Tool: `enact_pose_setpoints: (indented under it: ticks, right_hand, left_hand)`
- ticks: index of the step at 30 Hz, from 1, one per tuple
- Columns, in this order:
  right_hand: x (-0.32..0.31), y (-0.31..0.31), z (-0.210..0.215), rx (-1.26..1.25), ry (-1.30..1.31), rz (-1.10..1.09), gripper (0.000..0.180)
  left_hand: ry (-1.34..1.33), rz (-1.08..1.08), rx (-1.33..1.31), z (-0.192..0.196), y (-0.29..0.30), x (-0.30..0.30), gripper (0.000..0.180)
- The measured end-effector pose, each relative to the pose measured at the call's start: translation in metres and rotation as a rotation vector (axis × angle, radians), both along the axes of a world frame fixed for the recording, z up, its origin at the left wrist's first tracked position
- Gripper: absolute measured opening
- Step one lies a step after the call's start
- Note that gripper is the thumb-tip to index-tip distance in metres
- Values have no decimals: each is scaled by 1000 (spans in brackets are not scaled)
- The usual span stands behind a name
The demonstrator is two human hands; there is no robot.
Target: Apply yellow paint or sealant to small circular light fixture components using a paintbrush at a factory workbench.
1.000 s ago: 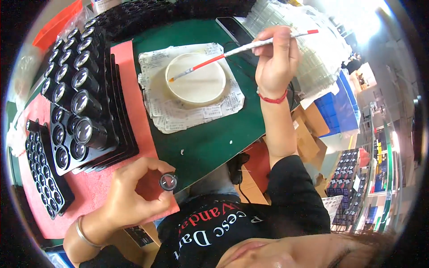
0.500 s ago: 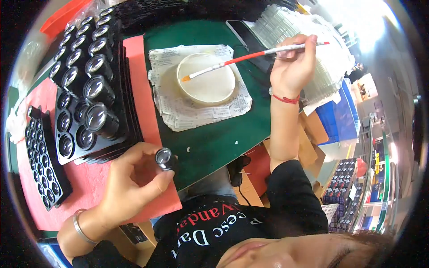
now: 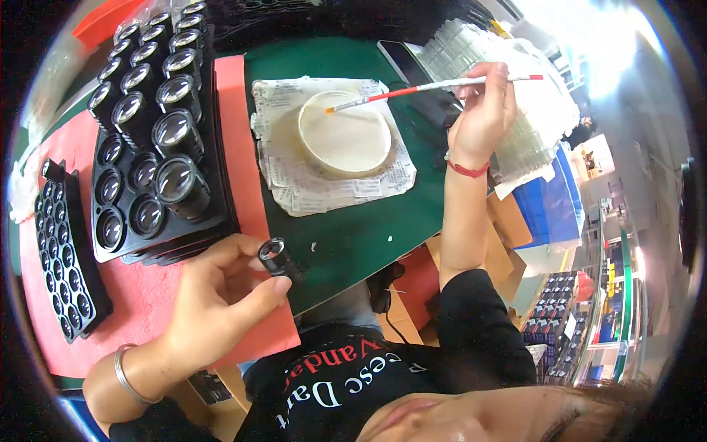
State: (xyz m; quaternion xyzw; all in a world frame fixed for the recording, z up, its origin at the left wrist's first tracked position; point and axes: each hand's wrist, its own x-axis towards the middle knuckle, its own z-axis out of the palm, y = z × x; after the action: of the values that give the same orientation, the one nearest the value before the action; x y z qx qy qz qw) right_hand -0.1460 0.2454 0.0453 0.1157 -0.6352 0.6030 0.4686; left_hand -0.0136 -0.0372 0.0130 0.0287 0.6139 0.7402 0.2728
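Between thumb and fingers, my left hand [image 3: 224, 295] pinches a small black lens barrel [image 3: 273, 250], its round end facing up. A thin paintbrush [image 3: 431, 86] with a red and white handle is gripped by my right hand [image 3: 482, 114]. Its orange-tipped bristles are over the far part of a round, shallow whitish dish [image 3: 324, 163]; whether they touch its contents I cannot tell. Under the dish lies a pad of printed paper [image 3: 294, 195]. Beside my left hand, a stack of black trays [image 3: 158, 237] carries several larger black lens barrels [image 3: 179, 184].
A smaller black tray [image 3: 65, 258] of round lens pieces rests on pink foam [image 3: 140, 295] at the left. Far right are a phone [image 3: 403, 60] and a pile of clear plastic trays [image 3: 471, 55]. White scraps dot the green table mat [image 3: 346, 236].
The brush tip has shifted right and away over the dish. My left hand has turned the lens barrel slightly, so its end looks different. The whole view has shifted a little.
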Motion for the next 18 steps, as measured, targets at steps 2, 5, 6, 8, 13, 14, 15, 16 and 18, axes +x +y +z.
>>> enact_pose_setpoints:
  ticks: [2, 5, 6, 8, 13, 14, 15, 16, 18]
  right_hand:
    - [0, 4, 1, 85, 27, -37, 33]
    - [0, 5, 4, -65, 87, 3, 32]
    - [-2, 5, 4, -151, 98, 63, 32]
    - [-4, 6, 5, -95, 10, 26, 31]
    - [-4, 11, 3, -169, 91, 220, 29]
    - [-2, 9, 4, -268, 61, 393, 28]
    - [-2, 12, 5, -293, -7, 564, 27]
    - [-1, 9, 5, -318, -77, 736, 27]
    - [6, -1, 6, -341, -166, 905, 26]
  left_hand:
    - [-7, -9, -15, 3, -1, 1, 25]
    - [4, 0, 1, -1, 0, 1, 24]
    - [3, 3, 2, -1, 0, 0, 24]
    - [-9, -21, -10, 2, -1, -1, 24]
    - [-22, 35, -11, 2, 0, 1, 23]
    - [-24, 52, -14, 3, 0, 0, 23]
    - [-28, 65, -15, 4, 0, 0, 23]
    - [-37, 50, -11, 6, -1, -1, 23]
    - [-36, 46, -19, 8, -2, -2, 23]
